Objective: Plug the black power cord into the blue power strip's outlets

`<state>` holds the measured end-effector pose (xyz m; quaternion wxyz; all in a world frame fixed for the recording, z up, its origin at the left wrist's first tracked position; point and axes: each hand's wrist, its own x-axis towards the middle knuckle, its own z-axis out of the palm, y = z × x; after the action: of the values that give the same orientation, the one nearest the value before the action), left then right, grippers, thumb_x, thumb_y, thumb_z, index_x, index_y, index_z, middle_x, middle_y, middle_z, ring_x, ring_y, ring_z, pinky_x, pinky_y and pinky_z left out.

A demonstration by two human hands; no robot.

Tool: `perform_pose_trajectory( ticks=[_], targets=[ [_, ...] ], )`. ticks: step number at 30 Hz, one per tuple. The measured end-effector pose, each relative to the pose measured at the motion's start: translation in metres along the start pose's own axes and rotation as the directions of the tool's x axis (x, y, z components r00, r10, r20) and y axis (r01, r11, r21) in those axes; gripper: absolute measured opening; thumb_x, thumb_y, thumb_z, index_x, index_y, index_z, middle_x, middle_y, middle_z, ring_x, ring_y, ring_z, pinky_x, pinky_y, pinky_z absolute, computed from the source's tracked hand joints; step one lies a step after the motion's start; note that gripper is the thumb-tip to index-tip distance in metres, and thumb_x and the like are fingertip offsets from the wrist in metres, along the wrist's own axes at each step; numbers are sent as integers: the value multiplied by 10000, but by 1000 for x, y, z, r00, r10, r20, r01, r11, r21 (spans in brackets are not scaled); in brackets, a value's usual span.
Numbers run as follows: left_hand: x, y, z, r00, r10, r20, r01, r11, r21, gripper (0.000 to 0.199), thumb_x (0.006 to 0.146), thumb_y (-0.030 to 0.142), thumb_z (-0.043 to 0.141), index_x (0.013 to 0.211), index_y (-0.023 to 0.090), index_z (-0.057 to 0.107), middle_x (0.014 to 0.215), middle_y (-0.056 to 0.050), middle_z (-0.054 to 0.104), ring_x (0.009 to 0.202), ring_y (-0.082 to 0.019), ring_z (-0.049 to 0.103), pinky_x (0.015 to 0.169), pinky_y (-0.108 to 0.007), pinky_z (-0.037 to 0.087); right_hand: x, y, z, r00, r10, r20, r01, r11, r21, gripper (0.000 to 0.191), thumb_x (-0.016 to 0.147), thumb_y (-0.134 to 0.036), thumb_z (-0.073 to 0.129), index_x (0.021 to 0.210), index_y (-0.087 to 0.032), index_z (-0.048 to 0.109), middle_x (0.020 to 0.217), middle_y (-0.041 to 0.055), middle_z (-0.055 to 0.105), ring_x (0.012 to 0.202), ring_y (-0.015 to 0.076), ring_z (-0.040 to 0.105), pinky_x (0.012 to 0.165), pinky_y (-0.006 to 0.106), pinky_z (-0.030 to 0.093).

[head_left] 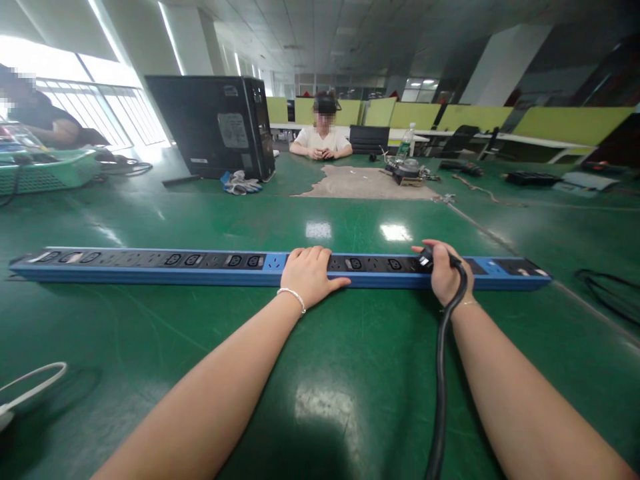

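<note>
- Head view: one long blue-and-black power strip [240, 275], lying crosswise on a green tabletop [200, 333].
- Left hand [306, 275]: palm down across the strip's middle, thumb spread from the fingers.
- Right hand [447, 272]: well apart from the left, closed around a black plug [425, 259] over the strip's right part; whether the plug touches a socket cannot be told.
- Black power cable [441, 380]: hangs from the right hand toward the near edge.
- Beyond: black computer tower [210, 127], gloves [241, 183] beside it.

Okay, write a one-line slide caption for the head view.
Left hand on a long blue power strip, right hand holding a black plug over its sockets.
</note>
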<state>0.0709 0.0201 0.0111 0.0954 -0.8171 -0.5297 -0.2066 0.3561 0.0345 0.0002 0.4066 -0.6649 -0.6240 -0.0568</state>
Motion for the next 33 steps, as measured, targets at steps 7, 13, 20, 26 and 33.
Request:
perform_pose_trajectory(
  ticks=[7, 13, 20, 26, 33],
  targets=[
    [0, 0, 1, 1000, 10, -23, -10, 1000, 8, 646, 748, 686, 491, 1117, 159, 537, 1103, -97, 615, 1036, -255, 544, 947, -389, 337, -1, -10, -3, 994, 30, 107, -22, 997, -68, 438, 882, -463, 319, 1073, -259, 657, 1001, 41, 709, 1002, 243, 621, 834, 361, 451],
    [-1, 0, 1, 1000, 4, -15, -4, 1000, -5, 630, 753, 677, 493, 1122, 167, 537, 1107, -101, 608, 1045, -256, 542, 953, -389, 334, -4, -19, -1, 995, -44, 94, 59, 985, -165, 420, 865, -402, 347, 1071, -220, 665, 1036, 63, 698, 1003, 240, 619, 917, 394, 418],
    [-1, -1, 3, 1000, 9, -17, -10, 1000, -20, 613, 763, 657, 501, 1138, 173, 525, 1126, -98, 602, 1079, -257, 524, 960, -389, 322, -17, -18, 1, 997, -61, 44, 68, 979, -191, 440, 869, -403, 359, 1201, -233, 592, 1160, 72, 641, 1153, 231, 520, 1016, 441, 319],
    [-1, -1, 3, 1000, 11, -6, -11, 1000, -9, 619, 771, 662, 482, 1145, 170, 522, 1138, -99, 600, 1092, -257, 521, 953, -389, 330, -20, -19, 2, 999, -3, 32, 10, 975, -222, 458, 867, -432, 370, 1244, -257, 564, 1206, 69, 613, 1237, 256, 433, 1041, 484, 265],
    [-2, -1, 1, 1000, 10, -12, -10, 1000, 6, 601, 778, 648, 486, 1142, 171, 526, 1145, -105, 606, 1076, -263, 534, 931, -392, 345, -21, -22, 3, 999, 11, 35, -3, 974, -225, 440, 873, -435, 358, 1205, -265, 591, 1151, 56, 645, 1206, 228, 463, 1044, 466, 252]
  ],
)
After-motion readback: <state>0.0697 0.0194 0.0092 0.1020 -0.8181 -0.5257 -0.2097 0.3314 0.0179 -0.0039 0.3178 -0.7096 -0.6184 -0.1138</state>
